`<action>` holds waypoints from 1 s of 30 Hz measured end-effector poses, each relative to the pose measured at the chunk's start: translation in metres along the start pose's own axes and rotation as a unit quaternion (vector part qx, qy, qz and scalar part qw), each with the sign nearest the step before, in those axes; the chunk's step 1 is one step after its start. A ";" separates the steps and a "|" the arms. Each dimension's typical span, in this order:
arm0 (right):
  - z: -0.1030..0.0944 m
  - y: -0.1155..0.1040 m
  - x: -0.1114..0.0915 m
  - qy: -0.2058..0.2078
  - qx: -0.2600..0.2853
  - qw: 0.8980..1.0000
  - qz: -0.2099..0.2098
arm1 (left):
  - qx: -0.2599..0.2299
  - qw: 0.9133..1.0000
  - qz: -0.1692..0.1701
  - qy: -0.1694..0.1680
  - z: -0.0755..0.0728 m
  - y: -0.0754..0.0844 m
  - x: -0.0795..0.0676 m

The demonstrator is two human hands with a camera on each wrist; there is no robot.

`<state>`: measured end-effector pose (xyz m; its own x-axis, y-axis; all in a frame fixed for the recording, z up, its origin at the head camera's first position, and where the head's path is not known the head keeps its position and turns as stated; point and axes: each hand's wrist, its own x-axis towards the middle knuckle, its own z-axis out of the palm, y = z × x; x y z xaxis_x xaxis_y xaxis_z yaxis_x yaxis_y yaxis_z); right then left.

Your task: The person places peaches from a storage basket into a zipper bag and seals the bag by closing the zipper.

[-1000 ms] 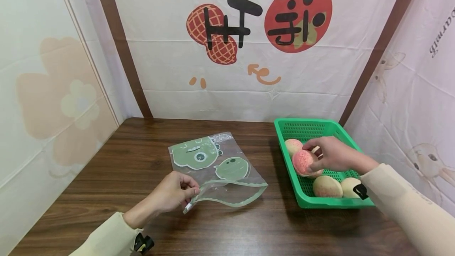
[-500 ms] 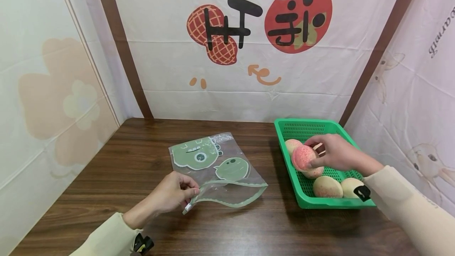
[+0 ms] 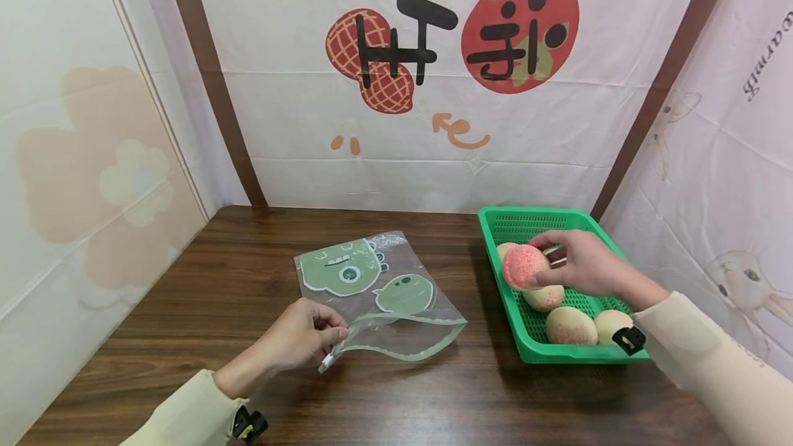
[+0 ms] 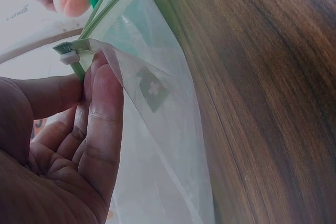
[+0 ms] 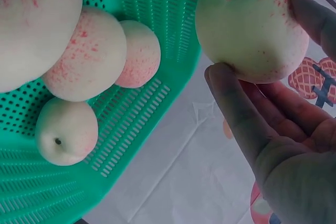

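Observation:
My left hand (image 3: 306, 336) pinches the corner of a clear zip bag (image 3: 396, 294) between thumb and fingers, beside the white slider (image 4: 68, 56). The bag has green cartoon prints and lies on the table with its green-edged mouth parted. My right hand (image 3: 582, 263) grips a pink-blushed peach (image 3: 525, 267) by its sides, over the left part of the green basket (image 3: 526, 356). In the right wrist view the held peach (image 5: 252, 27) shows its stem dimple, with fingertips and thumb on opposite sides. Several other peaches (image 5: 86, 53) lie in the basket below.
The brown wooden table (image 3: 248, 274) carries the bag at its middle and the basket at its right. A white printed cloth (image 3: 279, 122) hangs along the back, with more cloth at both sides.
My right hand has lifted the peach up and slightly left from the others, uncovering more of the peach beneath. The left hand and the bag have stayed in place.

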<state>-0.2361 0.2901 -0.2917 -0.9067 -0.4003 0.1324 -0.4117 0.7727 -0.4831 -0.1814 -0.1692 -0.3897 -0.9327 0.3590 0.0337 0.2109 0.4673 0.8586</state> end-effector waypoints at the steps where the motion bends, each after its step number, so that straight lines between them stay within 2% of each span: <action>1: 0.001 -0.001 0.000 0.001 0.003 1.000 0.000 | 0.001 1.000 0.000 0.000 0.000 -0.001 0.000; 12: 0.015 -0.013 -0.002 0.026 0.026 0.999 -0.002 | -0.002 1.000 0.009 -0.002 0.001 -0.005 0.002; 20: 0.020 -0.022 -0.002 0.031 0.031 0.999 -0.001 | 0.009 1.000 0.002 -0.002 0.000 -0.004 0.004; 30: 0.025 -0.029 -0.003 0.040 0.039 0.998 -0.009 | -0.007 1.000 0.001 -0.004 0.000 -0.002 0.003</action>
<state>-0.2190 0.2563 -0.3000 -0.9051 -0.3705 0.2089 -0.4223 0.7244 -0.5449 -0.1844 -0.1693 -0.3910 -0.9296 0.3671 0.0320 0.2096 0.4552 0.8654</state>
